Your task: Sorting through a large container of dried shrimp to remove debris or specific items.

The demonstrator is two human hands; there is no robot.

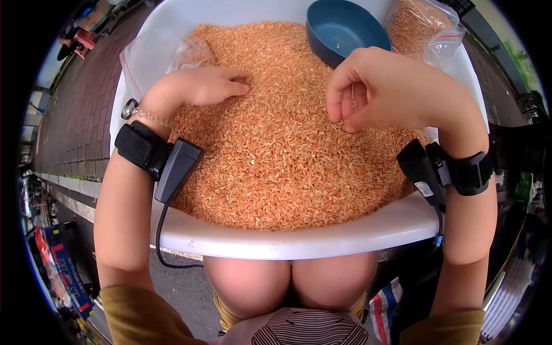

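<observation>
A broad heap of reddish-brown rice grains [276,151] fills a white plastic tub [297,243] in front of me. My left hand [207,85] lies on the heap's left side, thumb and forefinger apart, other fingers mostly hidden. Above the right side, my right hand [388,92] curls downward with thumb and fingertips close together; whether a grain is between them is too small to see. Just beyond it, a dark blue bowl [345,28] sits tilted on the rice, a few specks inside.
A clear zip bag of grain [420,26] rests at the tub's far right. Another clear zip bag [151,64] lies at the left, beside my wrist. Dark devices with cables are strapped to both forearms. A pink stool [85,41] stands on the brick pavement [71,116].
</observation>
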